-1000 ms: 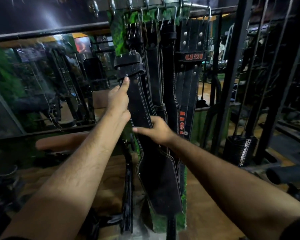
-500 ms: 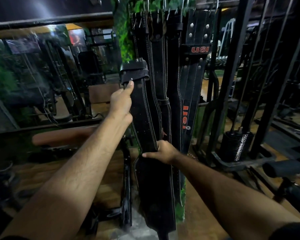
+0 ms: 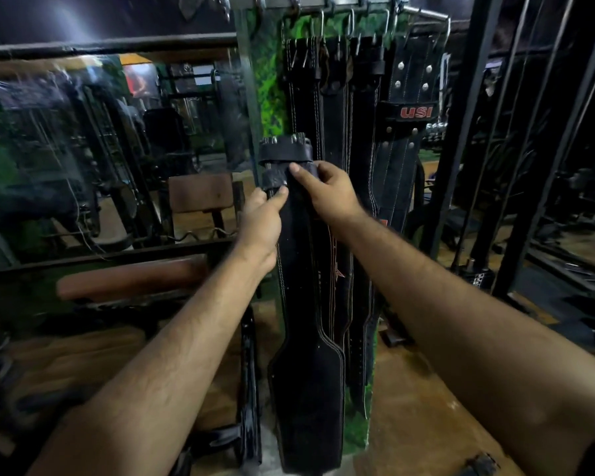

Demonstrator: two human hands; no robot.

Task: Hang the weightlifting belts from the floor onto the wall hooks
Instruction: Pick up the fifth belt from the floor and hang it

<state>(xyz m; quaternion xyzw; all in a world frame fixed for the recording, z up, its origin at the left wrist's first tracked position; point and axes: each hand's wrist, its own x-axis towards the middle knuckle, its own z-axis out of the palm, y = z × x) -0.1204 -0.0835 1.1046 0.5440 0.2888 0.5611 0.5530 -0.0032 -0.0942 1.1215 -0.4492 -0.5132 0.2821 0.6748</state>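
Note:
I hold a long black leather weightlifting belt [image 3: 306,389] upright in front of the green wall panel. Its buckle end points up at about chest height, well below the hooks. My left hand [image 3: 262,218] grips the belt just under the buckle from the left. My right hand [image 3: 327,188] grips the same upper part from the right, fingers over the strap loop. A row of metal hooks [image 3: 352,18] runs along the top, and several black belts [image 3: 334,108] hang from them, one marked USI [image 3: 415,112].
A mirror wall [image 3: 100,149] with a black rail fills the left. A brown padded bench [image 3: 128,280] stands low on the left. Black machine frames and cables [image 3: 495,132] with a weight stack [image 3: 480,280] stand to the right. The floor [image 3: 426,407] is wooden.
My right hand has left the belt's middle and moved up to grip beside my left hand near the buckle. The belt now hangs straighter.

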